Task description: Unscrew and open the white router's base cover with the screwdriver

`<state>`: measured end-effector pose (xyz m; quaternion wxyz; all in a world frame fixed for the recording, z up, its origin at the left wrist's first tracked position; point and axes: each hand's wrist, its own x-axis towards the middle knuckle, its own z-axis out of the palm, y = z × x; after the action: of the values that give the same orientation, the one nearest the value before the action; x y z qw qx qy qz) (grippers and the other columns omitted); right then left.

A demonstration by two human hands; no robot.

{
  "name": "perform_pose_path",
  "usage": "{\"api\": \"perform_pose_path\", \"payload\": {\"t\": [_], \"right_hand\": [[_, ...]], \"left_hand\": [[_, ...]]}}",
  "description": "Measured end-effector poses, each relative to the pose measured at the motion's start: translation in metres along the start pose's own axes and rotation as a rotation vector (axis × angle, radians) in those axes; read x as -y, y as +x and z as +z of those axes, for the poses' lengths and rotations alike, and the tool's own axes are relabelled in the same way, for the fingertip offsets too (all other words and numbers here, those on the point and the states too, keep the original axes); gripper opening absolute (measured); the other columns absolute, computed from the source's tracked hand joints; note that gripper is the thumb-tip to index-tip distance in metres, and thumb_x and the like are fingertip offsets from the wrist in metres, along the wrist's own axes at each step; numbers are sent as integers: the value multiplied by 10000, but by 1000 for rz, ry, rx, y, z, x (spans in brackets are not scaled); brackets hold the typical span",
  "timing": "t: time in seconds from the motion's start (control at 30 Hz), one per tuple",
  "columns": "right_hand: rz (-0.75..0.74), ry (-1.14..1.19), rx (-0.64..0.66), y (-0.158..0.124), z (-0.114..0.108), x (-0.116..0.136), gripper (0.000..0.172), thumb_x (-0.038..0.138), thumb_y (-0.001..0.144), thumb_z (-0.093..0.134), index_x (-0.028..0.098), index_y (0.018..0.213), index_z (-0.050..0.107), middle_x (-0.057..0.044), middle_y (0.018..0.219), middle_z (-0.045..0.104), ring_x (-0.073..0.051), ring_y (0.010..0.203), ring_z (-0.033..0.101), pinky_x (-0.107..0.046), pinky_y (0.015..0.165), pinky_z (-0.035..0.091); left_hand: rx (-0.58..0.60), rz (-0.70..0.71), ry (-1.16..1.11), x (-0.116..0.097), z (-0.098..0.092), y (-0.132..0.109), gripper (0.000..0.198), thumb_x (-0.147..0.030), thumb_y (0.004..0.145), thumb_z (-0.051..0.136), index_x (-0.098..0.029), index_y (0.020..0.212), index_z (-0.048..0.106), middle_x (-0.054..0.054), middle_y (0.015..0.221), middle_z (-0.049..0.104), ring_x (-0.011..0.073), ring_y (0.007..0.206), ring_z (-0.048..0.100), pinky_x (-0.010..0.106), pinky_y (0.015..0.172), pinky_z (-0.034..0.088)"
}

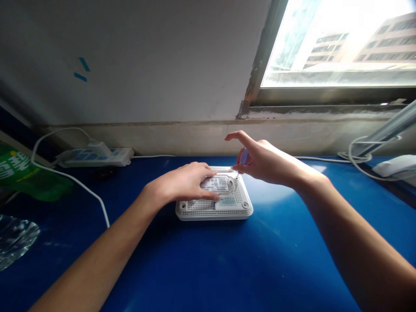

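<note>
A white router (199, 205) lies upside down on the desk, its perforated underside and printed labels facing up. My left hand (185, 184) rests over it, fingers curled across the label and holding it steady. Between its thumb and fingers, my right hand (263, 162) pinches a small screwdriver (243, 156) with a translucent blue handle. The thin metal shaft points down to the router's far right corner, beside a round rubber foot (245, 205) ring area. The screwdriver's tip is partly hidden by my fingers.
The router stands on a blue desktop (286, 242). A white power strip (95, 157) and white cables run along the wall behind. A green package (27, 175) sits at left, crinkled clear plastic (13, 240) at lower left, and a white object (394, 167) at right.
</note>
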<state>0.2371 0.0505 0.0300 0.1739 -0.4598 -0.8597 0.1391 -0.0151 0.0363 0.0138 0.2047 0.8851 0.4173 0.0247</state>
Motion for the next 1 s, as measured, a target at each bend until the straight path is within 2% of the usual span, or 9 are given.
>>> {"api": "perform_pose_path", "payload": {"t": [0.13,0.4,0.6,0.67,0.77,0.83,0.9,1.0], "right_hand": [[-27,2,12,-3,-6,0,729,266,917,718,342,1568,399,10,838,757,-186,642,684,-253,555,500],[-77,15,-73,-9,-24,9,757,171,894,703,339,1573,413,21,849,770,-179,675,716,-250,578,522],[-76,111,-153,-11,-31,9,748,248,868,755,344,1547,454,29,848,761,-192,696,737,-275,600,581],[-95,203,-178,-11,-32,11,752,283,854,777,325,1538,467,20,860,755,-202,704,743,-281,593,598],[-115,300,-190,-11,-33,14,770,305,836,795,287,1534,472,11,856,745,-218,705,742,-301,594,620],[-116,328,-191,-11,-34,16,780,302,831,796,279,1537,466,7,863,743,-224,708,740,-315,609,634],[-118,332,-198,-12,-36,16,784,301,821,801,282,1532,471,-9,936,756,-224,711,739,-327,621,642],[-125,297,-226,-15,-44,10,785,316,803,815,298,1520,495,-40,1074,762,-231,740,747,-329,612,643]], "left_hand": [[28,-4,-26,0,0,0,511,-638,901,726,-269,1253,757,73,1345,685,290,1160,664,315,967,484],[43,-33,-41,0,-1,0,550,-640,891,748,-264,1292,746,69,1454,638,291,1243,640,319,1012,478],[-6,7,-9,-1,0,-1,534,-606,898,765,-251,1298,757,82,1366,694,297,1182,673,338,969,507],[-88,26,-27,-4,3,0,523,-589,913,761,-266,1325,755,79,1319,719,296,1174,679,348,962,518],[-282,47,-149,-12,14,6,528,-555,913,787,-287,1366,744,72,1309,741,283,1219,671,361,1020,519],[-392,53,-267,-17,23,13,408,-471,896,833,-269,1250,808,63,1228,782,262,1178,697,360,1035,528],[-496,54,-366,-21,31,19,193,-336,888,855,-233,1051,866,59,1098,818,241,1085,733,352,1001,554],[-582,79,-373,-25,38,26,58,-220,878,851,-205,931,871,67,1007,829,240,1037,744,357,959,577]]}}
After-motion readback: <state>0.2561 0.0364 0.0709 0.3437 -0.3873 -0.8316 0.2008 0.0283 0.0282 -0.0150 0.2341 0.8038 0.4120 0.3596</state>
